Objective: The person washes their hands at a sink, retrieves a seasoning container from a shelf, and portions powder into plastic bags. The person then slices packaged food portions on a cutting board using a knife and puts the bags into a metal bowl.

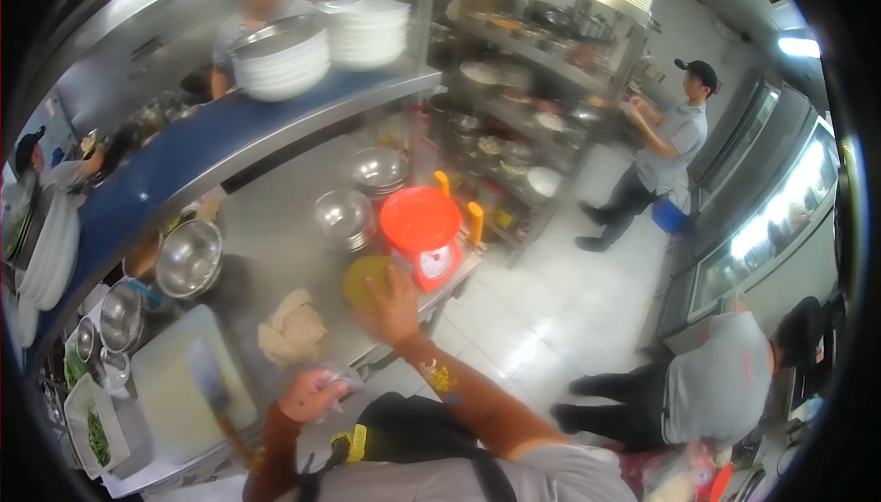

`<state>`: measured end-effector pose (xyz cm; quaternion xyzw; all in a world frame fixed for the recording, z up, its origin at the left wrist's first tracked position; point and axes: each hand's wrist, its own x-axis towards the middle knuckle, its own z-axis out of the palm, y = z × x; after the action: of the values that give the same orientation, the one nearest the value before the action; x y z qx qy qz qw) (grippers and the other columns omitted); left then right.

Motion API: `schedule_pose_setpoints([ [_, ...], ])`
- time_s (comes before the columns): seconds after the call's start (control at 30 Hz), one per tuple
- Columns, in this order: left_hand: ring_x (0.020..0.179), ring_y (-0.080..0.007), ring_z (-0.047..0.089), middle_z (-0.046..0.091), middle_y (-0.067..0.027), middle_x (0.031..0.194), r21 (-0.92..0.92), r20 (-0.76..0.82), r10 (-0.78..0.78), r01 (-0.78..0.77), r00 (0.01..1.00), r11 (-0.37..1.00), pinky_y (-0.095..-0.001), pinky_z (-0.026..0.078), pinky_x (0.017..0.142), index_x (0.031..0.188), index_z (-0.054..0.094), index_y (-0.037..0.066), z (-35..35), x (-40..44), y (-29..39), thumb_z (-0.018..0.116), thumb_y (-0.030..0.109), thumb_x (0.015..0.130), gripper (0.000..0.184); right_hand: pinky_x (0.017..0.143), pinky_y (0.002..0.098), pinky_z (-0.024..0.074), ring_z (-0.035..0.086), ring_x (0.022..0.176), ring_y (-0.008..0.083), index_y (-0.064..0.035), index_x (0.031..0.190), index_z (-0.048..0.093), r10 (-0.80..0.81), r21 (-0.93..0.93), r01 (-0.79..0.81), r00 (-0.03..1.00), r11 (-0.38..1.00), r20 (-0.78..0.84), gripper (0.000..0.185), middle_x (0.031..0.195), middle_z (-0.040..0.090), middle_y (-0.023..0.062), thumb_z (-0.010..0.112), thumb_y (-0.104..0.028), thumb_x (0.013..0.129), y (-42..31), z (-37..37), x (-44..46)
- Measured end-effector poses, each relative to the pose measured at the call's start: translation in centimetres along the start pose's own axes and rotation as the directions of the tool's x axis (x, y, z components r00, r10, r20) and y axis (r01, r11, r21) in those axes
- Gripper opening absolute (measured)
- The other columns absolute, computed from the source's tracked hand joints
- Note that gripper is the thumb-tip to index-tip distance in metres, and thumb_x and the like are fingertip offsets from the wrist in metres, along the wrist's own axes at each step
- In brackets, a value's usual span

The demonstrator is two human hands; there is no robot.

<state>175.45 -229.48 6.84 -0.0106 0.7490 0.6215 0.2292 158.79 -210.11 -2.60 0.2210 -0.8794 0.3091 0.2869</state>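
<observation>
My right hand (395, 307) reaches forward beside the kitchen scale, its fingers on the edge of a round yellow-green object (365, 280) whose kind I cannot make out. The red scale (422, 222) with a white dial stands just beyond it. My left hand (307, 396) is close to my body, fingers closed on a crumpled piece of clear plastic (347, 383). Between the hands and the cutting board lies a crumpled beige cloth (292, 326). A broad-bladed knife (211, 378) rests on the white cutting board (165, 392), its handle over the front edge.
Steel bowls (345, 219) stand behind the scale, more (188, 259) at left. White plates (280, 61) are stacked on the raised shelf (275, 126). Greens fill a basket (96, 429) at far left. One person (674, 135) stands in the aisle, another (716, 378) bends at right.
</observation>
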Motion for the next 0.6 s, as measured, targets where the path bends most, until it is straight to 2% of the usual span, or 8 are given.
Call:
schedule_pose_setpoints([
  [0.1,0.061,-0.0080,0.058,0.062,-0.0029,0.076,-0.012,0.112,0.048,-0.047,0.993,0.999,-0.0235,0.047,0.054,0.102,0.066,0.001,0.9,3.9,4.2,0.060,0.021,0.092,0.023,0.092,0.0597,0.0384,0.042,0.114,0.0507,-0.0161,0.123,0.059,-0.084,0.036,0.083,0.995,0.996,0.052,0.072,0.133,0.041,0.0252,0.084,-0.033,0.057,0.6,-4.5,1.1],
  [0.17,0.065,-0.0082,0.059,0.063,-0.0028,0.077,0.156,0.196,0.081,-0.113,0.977,0.981,-0.0246,0.048,0.058,0.102,0.065,0.000,1.1,6.0,8.2,0.060,0.020,0.092,0.022,0.096,0.0572,0.0381,0.042,0.117,0.0488,-0.0170,0.127,0.057,-0.122,0.167,0.108,0.990,0.980,0.072,0.073,0.133,0.042,0.0236,0.082,-0.028,0.059,2.8,-4.4,0.5],
  [0.23,0.071,-0.0084,0.060,0.063,-0.0026,0.080,0.334,0.290,0.130,-0.227,0.948,0.915,-0.0270,0.050,0.064,0.104,0.065,-0.001,1.4,8.4,11.7,0.060,0.017,0.092,0.022,0.099,0.0563,0.0371,0.041,0.120,0.0477,-0.0171,0.128,0.056,-0.252,0.151,0.229,0.956,0.962,0.150,0.072,0.135,0.042,0.0235,0.080,-0.026,0.061,5.9,-3.5,-1.0],
  [0.27,0.072,-0.0084,0.060,0.064,-0.0025,0.081,0.313,0.287,0.095,-0.187,0.953,0.931,-0.0269,0.050,0.064,0.103,0.065,-0.001,2.0,9.3,13.8,0.061,0.017,0.092,0.022,0.100,0.0559,0.0366,0.041,0.122,0.0471,-0.0171,0.129,0.055,-0.319,0.148,0.294,0.929,0.944,0.190,0.072,0.135,0.041,0.0235,0.079,-0.024,0.062,7.8,-3.6,-1.2],
  [0.33,0.073,-0.0084,0.060,0.064,-0.0021,0.083,0.265,0.271,0.019,-0.094,0.962,0.960,-0.0268,0.050,0.065,0.103,0.065,-0.001,4.1,11.0,17.5,0.061,0.016,0.092,0.021,0.104,0.0541,0.0344,0.039,0.125,0.0460,-0.0169,0.131,0.054,-0.278,0.290,0.212,0.938,0.933,0.207,0.067,0.138,0.041,0.0213,0.078,-0.025,0.068,9.0,-8.6,-0.5],
  [0.43,0.073,-0.0109,0.062,0.066,-0.0053,0.087,0.085,0.214,0.064,-0.083,0.975,0.993,-0.0255,0.050,0.065,0.101,0.065,-0.003,7.4,14.3,20.3,0.061,0.012,0.089,0.019,0.106,0.0518,0.0322,0.040,0.127,0.0427,-0.0157,0.131,0.055,-0.202,0.520,0.067,0.957,0.851,0.208,0.067,0.138,0.043,0.0180,0.080,-0.032,0.071,13.7,-13.9,-1.1],
  [0.5,0.061,-0.0139,0.062,0.066,-0.0091,0.080,-0.027,0.117,0.153,-0.151,0.981,0.988,-0.0258,0.049,0.056,0.092,0.066,-0.004,10.7,16.4,23.0,0.063,0.017,0.087,0.022,0.106,0.0506,0.0327,0.041,0.126,0.0419,-0.0161,0.130,0.056,-0.144,0.521,0.001,0.962,0.853,0.234,0.067,0.137,0.043,0.0186,0.081,-0.033,0.070,17.8,-17.3,-1.3],
  [0.6,0.060,-0.0134,0.061,0.065,-0.0083,0.078,-0.016,0.157,0.186,-0.186,0.970,0.982,-0.0251,0.048,0.055,0.091,0.065,-0.003,12.8,19.6,22.7,0.063,0.018,0.087,0.021,0.104,0.0484,0.0361,0.043,0.125,0.0394,-0.0176,0.126,0.060,-0.062,0.454,-0.056,0.969,0.889,0.241,0.064,0.135,0.046,0.0189,0.083,-0.034,0.069,24.3,-22.7,1.1],
])
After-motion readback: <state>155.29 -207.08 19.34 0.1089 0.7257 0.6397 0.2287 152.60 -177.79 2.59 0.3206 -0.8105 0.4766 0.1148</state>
